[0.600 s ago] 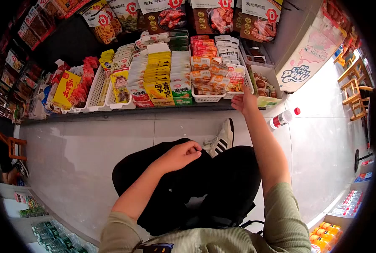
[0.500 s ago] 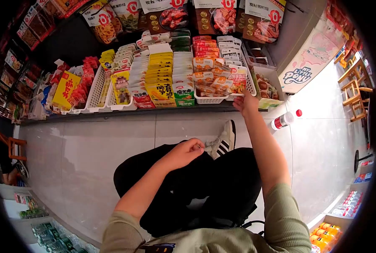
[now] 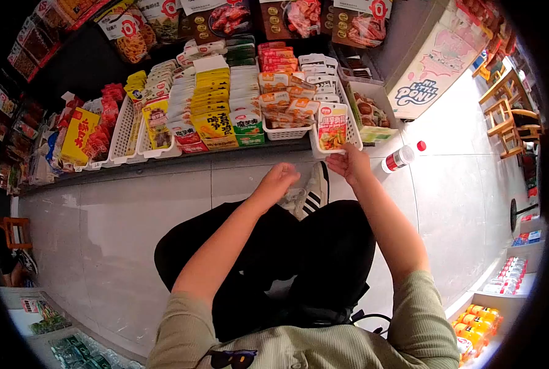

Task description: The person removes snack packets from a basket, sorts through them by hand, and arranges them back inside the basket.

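With the right hand (image 3: 351,165), reaches the near end of the white basket (image 3: 316,142), close to its right front corner. Touches there, it seems, with bent fingers; cannot tell if closed tight on the rim. Look just past those fingers, up and a bit left, for the red pack (image 3: 333,132), in the front end of the basket. See the basket's long way run from near the right hand to the back of the shelf (image 3: 188,160), poking out over its front edge, between the orange packs (image 3: 287,101) and the box (image 3: 376,134). With the left hand (image 3: 277,183), hangs lower and left, near the shoe (image 3: 316,190), apart from the basket, fingers loose and partly wide, holding nothing to be seen. So, nearer with the right.
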`<state>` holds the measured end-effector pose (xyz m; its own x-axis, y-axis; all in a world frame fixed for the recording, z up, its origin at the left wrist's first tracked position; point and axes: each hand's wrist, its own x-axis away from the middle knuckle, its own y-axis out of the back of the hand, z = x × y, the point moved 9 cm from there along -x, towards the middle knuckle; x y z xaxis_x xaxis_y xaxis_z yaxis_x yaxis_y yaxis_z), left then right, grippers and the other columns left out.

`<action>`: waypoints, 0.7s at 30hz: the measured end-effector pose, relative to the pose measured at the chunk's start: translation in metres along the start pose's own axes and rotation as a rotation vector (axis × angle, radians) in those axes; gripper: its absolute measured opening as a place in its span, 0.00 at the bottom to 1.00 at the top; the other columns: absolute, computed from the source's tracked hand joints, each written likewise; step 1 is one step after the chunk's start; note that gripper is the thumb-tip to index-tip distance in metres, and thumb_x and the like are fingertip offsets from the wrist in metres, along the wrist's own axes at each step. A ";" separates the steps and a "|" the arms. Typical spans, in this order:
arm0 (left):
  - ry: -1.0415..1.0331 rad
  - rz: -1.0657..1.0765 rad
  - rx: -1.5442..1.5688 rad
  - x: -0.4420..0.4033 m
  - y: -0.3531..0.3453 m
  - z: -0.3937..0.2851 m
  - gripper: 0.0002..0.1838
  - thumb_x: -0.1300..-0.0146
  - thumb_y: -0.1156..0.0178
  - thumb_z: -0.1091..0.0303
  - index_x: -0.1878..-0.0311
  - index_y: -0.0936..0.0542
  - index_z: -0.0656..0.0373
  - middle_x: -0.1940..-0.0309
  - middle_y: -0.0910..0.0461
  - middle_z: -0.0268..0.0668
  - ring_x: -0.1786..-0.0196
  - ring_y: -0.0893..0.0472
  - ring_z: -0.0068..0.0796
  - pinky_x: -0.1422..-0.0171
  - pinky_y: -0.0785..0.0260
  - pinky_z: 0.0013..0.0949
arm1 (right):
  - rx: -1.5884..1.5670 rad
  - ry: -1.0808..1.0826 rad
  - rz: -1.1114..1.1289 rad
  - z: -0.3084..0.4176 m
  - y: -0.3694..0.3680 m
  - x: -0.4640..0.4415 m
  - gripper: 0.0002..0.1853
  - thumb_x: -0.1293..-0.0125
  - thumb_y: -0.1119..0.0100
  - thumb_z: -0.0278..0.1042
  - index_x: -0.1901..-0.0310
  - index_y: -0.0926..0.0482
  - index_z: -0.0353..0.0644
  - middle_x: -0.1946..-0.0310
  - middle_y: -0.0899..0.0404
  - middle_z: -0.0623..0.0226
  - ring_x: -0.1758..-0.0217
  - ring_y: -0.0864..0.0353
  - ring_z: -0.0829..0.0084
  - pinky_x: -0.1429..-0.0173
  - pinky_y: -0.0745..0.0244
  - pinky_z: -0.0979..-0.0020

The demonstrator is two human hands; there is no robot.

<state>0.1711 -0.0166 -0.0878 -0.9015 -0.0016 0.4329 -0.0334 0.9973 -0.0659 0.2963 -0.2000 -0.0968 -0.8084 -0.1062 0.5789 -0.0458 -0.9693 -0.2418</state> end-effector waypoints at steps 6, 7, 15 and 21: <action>0.160 -0.055 0.234 -0.056 -0.041 0.014 0.43 0.44 0.40 0.44 0.32 0.44 0.57 0.40 0.35 0.44 0.42 0.30 0.34 0.45 0.33 0.36 | 0.177 -0.290 0.133 -0.027 0.027 0.034 0.19 0.38 0.47 0.46 0.79 0.32 0.41 0.70 0.20 0.48 0.67 0.16 0.55 0.65 0.20 0.59; 0.157 -0.076 0.238 -0.064 -0.047 0.017 0.50 0.47 0.38 0.41 0.29 0.49 0.57 0.37 0.38 0.47 0.43 0.30 0.35 0.47 0.32 0.35 | 0.241 -0.326 0.151 -0.029 0.031 0.039 0.20 0.38 0.47 0.48 0.81 0.32 0.42 0.71 0.19 0.49 0.68 0.16 0.56 0.66 0.22 0.62; 0.029 -0.086 0.274 -0.066 -0.063 0.003 0.41 0.42 0.45 0.57 0.28 0.52 0.52 0.45 0.28 0.40 0.52 0.22 0.31 0.58 0.25 0.34 | 0.825 0.175 0.141 0.066 0.053 0.056 0.21 0.39 0.42 0.49 0.78 0.25 0.36 0.83 0.24 0.65 0.85 0.26 0.75 0.78 0.33 0.73; 0.067 -0.032 0.222 -0.040 -0.072 0.005 0.44 0.48 0.46 0.61 0.28 0.53 0.53 0.47 0.27 0.42 0.53 0.21 0.32 0.63 0.24 0.34 | 0.812 0.244 0.142 0.059 0.041 0.042 0.20 0.38 0.42 0.44 0.53 0.24 0.36 0.64 0.21 0.63 0.62 0.23 0.76 0.64 0.28 0.73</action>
<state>0.2072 -0.0883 -0.1048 -0.8681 -0.0211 0.4959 -0.1627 0.9560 -0.2441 0.2949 -0.2574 -0.0367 -0.8825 -0.2781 0.3792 0.4243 -0.8186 0.3870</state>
